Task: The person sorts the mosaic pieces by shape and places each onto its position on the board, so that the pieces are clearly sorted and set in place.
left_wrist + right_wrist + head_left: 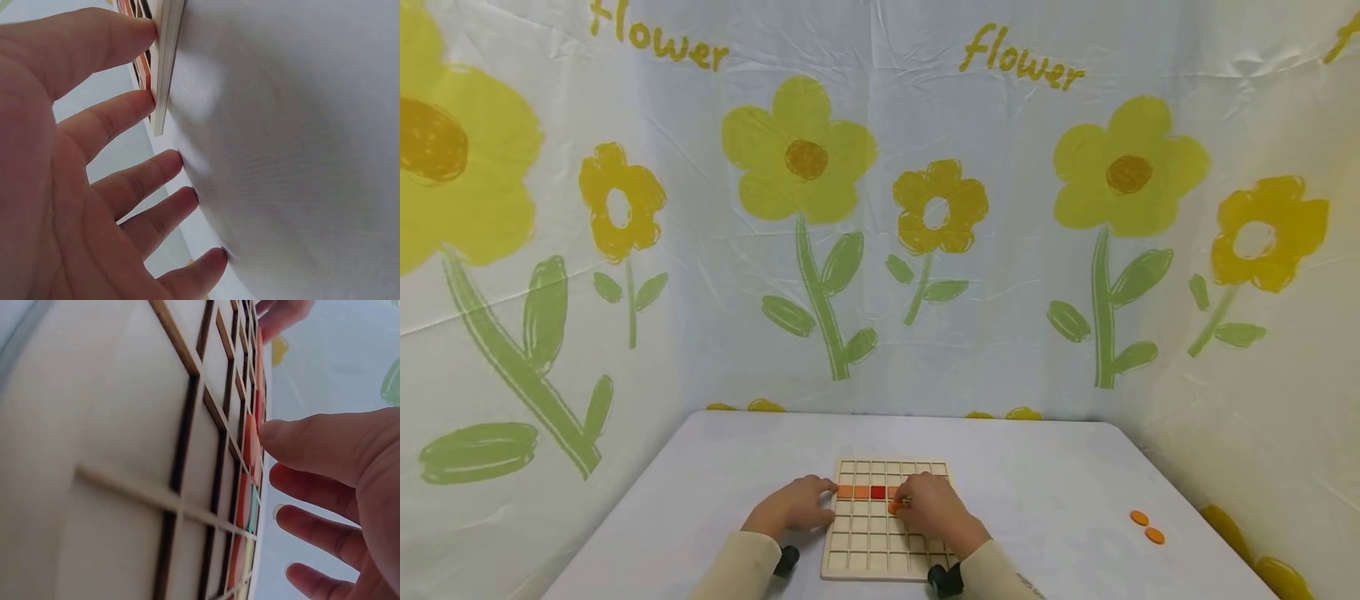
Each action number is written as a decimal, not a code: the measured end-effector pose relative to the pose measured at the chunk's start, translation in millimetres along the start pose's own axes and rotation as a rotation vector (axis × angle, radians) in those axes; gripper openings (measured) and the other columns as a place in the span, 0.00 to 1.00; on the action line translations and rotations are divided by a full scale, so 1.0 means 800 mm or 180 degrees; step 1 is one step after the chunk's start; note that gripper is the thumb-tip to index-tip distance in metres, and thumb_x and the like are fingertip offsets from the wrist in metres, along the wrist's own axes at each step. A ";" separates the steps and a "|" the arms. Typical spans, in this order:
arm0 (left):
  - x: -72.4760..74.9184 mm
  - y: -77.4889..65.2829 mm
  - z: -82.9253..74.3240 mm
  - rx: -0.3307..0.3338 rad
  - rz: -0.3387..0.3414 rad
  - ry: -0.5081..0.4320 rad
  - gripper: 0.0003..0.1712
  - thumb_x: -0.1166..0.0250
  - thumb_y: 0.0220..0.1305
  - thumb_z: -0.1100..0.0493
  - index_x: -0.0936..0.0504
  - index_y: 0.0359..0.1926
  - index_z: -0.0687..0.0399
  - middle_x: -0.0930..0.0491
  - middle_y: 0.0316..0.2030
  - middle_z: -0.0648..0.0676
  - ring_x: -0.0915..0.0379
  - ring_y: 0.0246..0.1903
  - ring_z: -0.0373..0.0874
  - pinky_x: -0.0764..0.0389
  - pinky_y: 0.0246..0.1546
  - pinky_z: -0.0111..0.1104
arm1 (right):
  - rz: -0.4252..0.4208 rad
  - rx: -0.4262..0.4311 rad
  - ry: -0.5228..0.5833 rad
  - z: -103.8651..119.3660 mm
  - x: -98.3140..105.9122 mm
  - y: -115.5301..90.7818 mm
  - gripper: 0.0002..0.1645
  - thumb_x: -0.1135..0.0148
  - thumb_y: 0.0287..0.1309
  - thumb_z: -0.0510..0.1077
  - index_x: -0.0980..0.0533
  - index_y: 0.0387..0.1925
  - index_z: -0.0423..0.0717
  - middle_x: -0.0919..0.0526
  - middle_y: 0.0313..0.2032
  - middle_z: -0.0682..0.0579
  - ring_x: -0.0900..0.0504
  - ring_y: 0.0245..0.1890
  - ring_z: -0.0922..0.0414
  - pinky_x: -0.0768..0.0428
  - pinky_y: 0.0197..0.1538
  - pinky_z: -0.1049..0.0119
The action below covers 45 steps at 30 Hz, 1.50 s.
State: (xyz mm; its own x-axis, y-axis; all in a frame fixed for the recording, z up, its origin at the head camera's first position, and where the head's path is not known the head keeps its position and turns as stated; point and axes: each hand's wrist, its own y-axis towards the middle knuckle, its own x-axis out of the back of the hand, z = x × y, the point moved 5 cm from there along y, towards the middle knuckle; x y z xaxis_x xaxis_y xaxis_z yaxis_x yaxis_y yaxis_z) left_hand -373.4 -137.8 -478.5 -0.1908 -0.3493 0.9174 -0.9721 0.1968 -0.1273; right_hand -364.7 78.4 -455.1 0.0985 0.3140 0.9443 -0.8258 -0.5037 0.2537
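A pale wooden grid board [850,542] lies on the table. My left hand [799,505] is at its left edge; in the left wrist view the thumb and index fingertip touch the rim, while the other fingers [150,181] reach down to the tabletop. Over the board's right part is my right hand [934,510], its thumb tip against an orange disc [250,440] and its other fingers spread apart. One row bears light-orange tiles [853,492] and a red tile [877,492]. The right hand hides the rest of that row from the head camera.
Two orange discs [1154,536] lie on the white table [1037,483] toward its right edge. A teal tile [254,509] and a yellow tile [248,553] show beside further orange pieces [242,500] on the board. A flower-printed cloth [880,358] hangs around the table.
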 end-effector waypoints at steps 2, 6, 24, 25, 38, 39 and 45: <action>0.000 -0.001 0.000 0.0012 0.0002 -0.0011 0.27 0.33 0.57 0.51 0.22 0.58 0.50 0.28 0.62 0.60 0.35 0.64 0.61 0.33 0.64 0.57 | -0.0014 0.0046 -0.0020 0.000 0.005 -0.004 0.04 0.32 0.55 0.44 0.13 0.33 0.53 0.13 0.34 0.60 0.17 0.37 0.57 0.20 0.38 0.57; -0.002 -0.002 0.002 0.0029 -0.0008 -0.0036 0.27 0.33 0.56 0.50 0.22 0.58 0.49 0.29 0.62 0.60 0.35 0.65 0.61 0.33 0.64 0.57 | 0.0006 0.0025 -0.0029 -0.005 0.013 -0.010 0.05 0.32 0.55 0.44 0.13 0.34 0.53 0.13 0.35 0.59 0.16 0.38 0.56 0.20 0.38 0.56; -0.006 0.000 0.009 0.0007 -0.0036 -0.0025 0.27 0.34 0.58 0.49 0.23 0.59 0.47 0.30 0.64 0.60 0.36 0.65 0.61 0.33 0.63 0.59 | 0.0050 -0.0424 0.0259 -0.062 0.029 -0.041 0.09 0.31 0.55 0.48 0.14 0.36 0.50 0.14 0.38 0.56 0.18 0.43 0.51 0.20 0.51 0.47; -0.006 0.000 0.009 0.0005 -0.0037 -0.0035 0.27 0.34 0.58 0.49 0.23 0.59 0.47 0.30 0.64 0.60 0.37 0.66 0.61 0.33 0.63 0.59 | 0.0035 -0.0423 0.0267 -0.065 0.029 -0.042 0.09 0.31 0.55 0.48 0.15 0.36 0.50 0.14 0.38 0.56 0.18 0.43 0.51 0.20 0.51 0.47; -0.008 -0.002 0.005 -0.0018 -0.0018 -0.0087 0.27 0.35 0.60 0.49 0.24 0.60 0.48 0.32 0.65 0.61 0.38 0.66 0.62 0.35 0.64 0.59 | -0.0043 -0.0830 0.0328 -0.110 0.050 -0.071 0.09 0.29 0.51 0.45 0.16 0.37 0.53 0.16 0.41 0.55 0.18 0.47 0.49 0.21 0.54 0.46; -0.009 -0.002 0.005 -0.0017 -0.0023 -0.0074 0.27 0.35 0.60 0.49 0.25 0.61 0.48 0.32 0.65 0.61 0.38 0.66 0.62 0.35 0.64 0.59 | -0.0047 -0.0861 0.0336 -0.113 0.052 -0.074 0.09 0.29 0.51 0.45 0.17 0.37 0.53 0.16 0.41 0.56 0.18 0.47 0.50 0.21 0.53 0.47; -0.011 0.000 0.005 -0.0006 -0.0002 -0.0057 0.28 0.36 0.60 0.49 0.25 0.61 0.48 0.33 0.65 0.62 0.38 0.66 0.63 0.35 0.64 0.60 | -0.0080 -0.0964 0.0417 -0.132 0.064 -0.086 0.11 0.28 0.50 0.44 0.16 0.38 0.51 0.16 0.40 0.56 0.18 0.44 0.51 0.20 0.50 0.48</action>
State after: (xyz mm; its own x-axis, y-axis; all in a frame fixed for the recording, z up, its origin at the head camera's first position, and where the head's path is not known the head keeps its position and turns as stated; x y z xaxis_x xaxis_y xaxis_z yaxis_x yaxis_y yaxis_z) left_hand -372.1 -138.5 -488.4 -0.1926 -0.3658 0.9105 -0.9720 0.1982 -0.1260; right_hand -361.8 214.4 -446.2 0.0649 0.4341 0.8985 -0.9535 -0.2386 0.1842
